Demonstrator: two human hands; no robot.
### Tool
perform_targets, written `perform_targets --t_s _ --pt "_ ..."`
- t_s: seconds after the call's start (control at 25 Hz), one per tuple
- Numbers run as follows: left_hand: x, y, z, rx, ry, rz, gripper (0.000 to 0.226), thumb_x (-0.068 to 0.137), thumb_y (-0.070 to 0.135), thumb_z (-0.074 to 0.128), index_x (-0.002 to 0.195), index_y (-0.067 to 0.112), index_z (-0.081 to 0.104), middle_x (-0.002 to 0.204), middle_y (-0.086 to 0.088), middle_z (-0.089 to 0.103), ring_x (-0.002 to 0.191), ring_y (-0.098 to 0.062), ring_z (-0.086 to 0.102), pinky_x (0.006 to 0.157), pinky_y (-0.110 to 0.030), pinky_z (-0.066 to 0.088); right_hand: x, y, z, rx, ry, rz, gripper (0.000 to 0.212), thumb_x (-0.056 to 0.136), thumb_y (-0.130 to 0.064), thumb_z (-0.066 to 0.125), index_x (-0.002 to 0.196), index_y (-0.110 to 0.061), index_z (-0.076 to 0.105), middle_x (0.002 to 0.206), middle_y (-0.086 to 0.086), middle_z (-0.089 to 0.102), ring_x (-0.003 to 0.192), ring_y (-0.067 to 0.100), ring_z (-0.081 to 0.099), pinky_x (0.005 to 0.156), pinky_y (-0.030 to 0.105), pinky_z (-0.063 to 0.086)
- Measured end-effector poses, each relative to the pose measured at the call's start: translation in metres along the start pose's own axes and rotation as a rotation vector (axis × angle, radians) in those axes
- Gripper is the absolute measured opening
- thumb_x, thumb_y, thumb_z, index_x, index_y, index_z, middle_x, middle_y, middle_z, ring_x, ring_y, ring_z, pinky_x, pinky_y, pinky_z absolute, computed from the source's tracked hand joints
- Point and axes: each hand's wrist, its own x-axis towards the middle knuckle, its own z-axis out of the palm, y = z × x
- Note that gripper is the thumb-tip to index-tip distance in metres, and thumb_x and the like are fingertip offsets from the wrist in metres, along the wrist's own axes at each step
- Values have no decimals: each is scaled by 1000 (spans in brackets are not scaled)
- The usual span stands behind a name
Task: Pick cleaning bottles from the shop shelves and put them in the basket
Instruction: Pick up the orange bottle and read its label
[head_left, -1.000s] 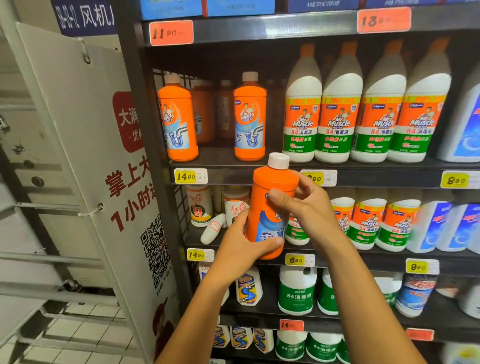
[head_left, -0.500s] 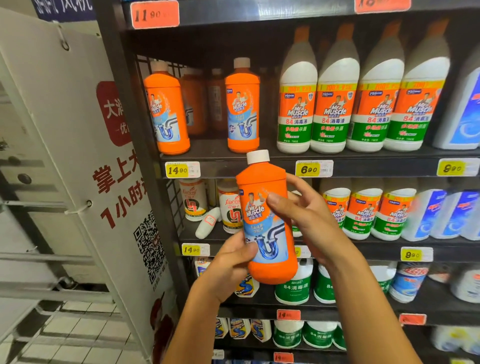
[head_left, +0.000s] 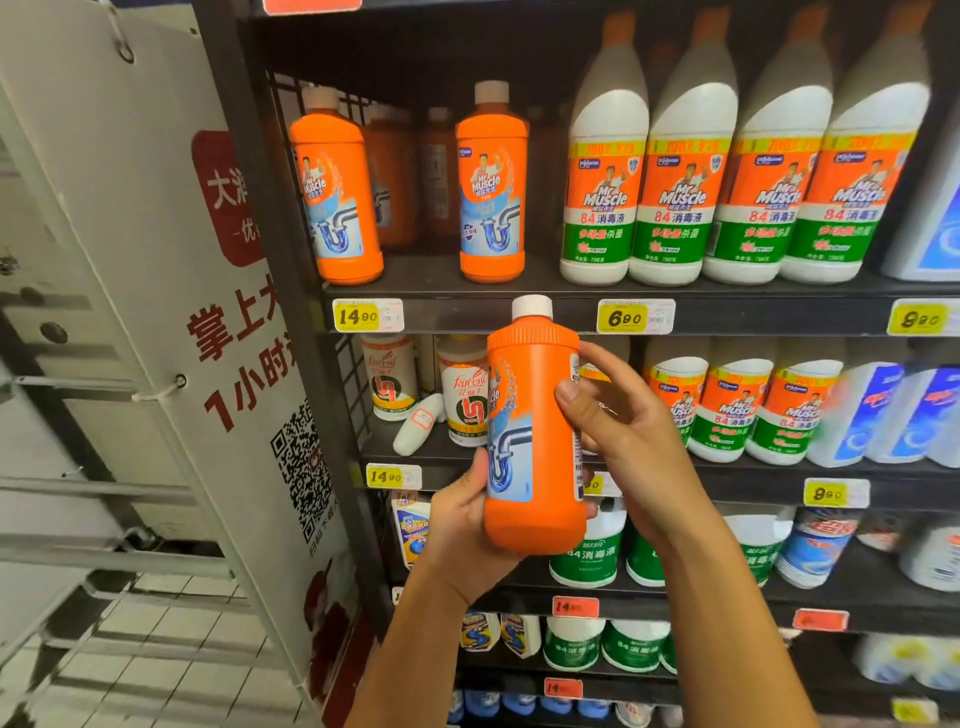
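The left hand (head_left: 467, 525) grips the lower part of the orange bottle (head_left: 535, 431), and the right hand (head_left: 623, 431) pinches its side with thumb and fingers. The bottle is upright in the air, in front of the shelves (head_left: 727, 312). It looks full, so rather heavy, with stiff and smooth plastic; holding around the body seems safest. I see no basket.

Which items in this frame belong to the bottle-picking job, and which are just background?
In the job:
- orange Mr Muscle drain cleaner bottle, held upright
- left hand, gripping its base
- right hand, fingers on its side
- the basket is not in view

Just there:
- white Mr Muscle 84 disinfectant bottles
- yellow price tag
- white poster with QR code
- small white bottle lying on its side
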Motion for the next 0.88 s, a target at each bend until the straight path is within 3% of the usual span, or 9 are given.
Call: perform_targets --t_s 0.12,0.2,0.32,0.44,0.52,0.56,0.68,0.76,0.88 --pt "-1 1 -2 108 59 12 88 71 44 79 143 7 44 142 -30 48 114 -50 55 83 -58 55 2 5 -2 30 25 28 49 80 -35 71 128 -34 59 102 -16 75 96 5 72 70 22 59" --pt "-3 8 -2 286 159 91 65 79 39 68 135 10 53 132 -23 61 117 -39 60 95 -55 52 4 13 -7 111 44 90 52 82 -34 68 132 -26 59 108 -7 76 103 15 72 83 32 60" --pt "-8 23 15 695 255 228 40 78 39 67 113 20 67 106 -7 76 92 -18 74 74 -29 59 6 29 -9 284 100 194 51 84 -33 63 131 -15 61 113 5 75 105 23 71 84 36 60" --pt "-8 21 30 1261 521 369 65 59 66 72 114 32 66 104 3 75 91 -15 72 79 -32 58 8 46 -2 546 85 340 61 85 -48 56 131 -9 61 124 16 69 116 33 65 100 50 51" --pt "-9 11 36 1685 782 519 80 55 78 64 122 36 64 105 8 73 95 -15 69 85 -32 55 8 57 5 730 62 374 63 84 -56 52 124 -10 67 127 18 67 117 33 65 98 49 53" --pt "-10 6 37 1813 838 628 80 56 77 68 123 33 66 105 7 73 95 -17 69 84 -30 55 7 61 8 806 63 378 64 83 -58 52 124 -11 67 127 18 67 116 32 66 93 47 56" --pt "-7 -1 31 1948 783 947 74 60 61 82 115 13 73 99 -6 76 84 -28 72 73 -37 58 3 74 11 937 91 374 71 82 -59 55 135 -13 57 130 15 66 116 32 66 88 45 58" --pt "-5 -2 27 1994 745 1063 72 62 61 78 111 8 74 94 -8 76 78 -29 73 66 -40 59 2 79 10 947 105 370 74 83 -60 54 141 -15 52 135 14 63 122 31 62 96 45 54" --pt "-4 0 22 1931 715 940 77 64 70 66 117 15 70 102 -1 75 85 -23 72 71 -37 59 4 78 9 871 93 353 72 84 -60 52 139 -13 54 135 15 62 125 32 60 101 47 49"
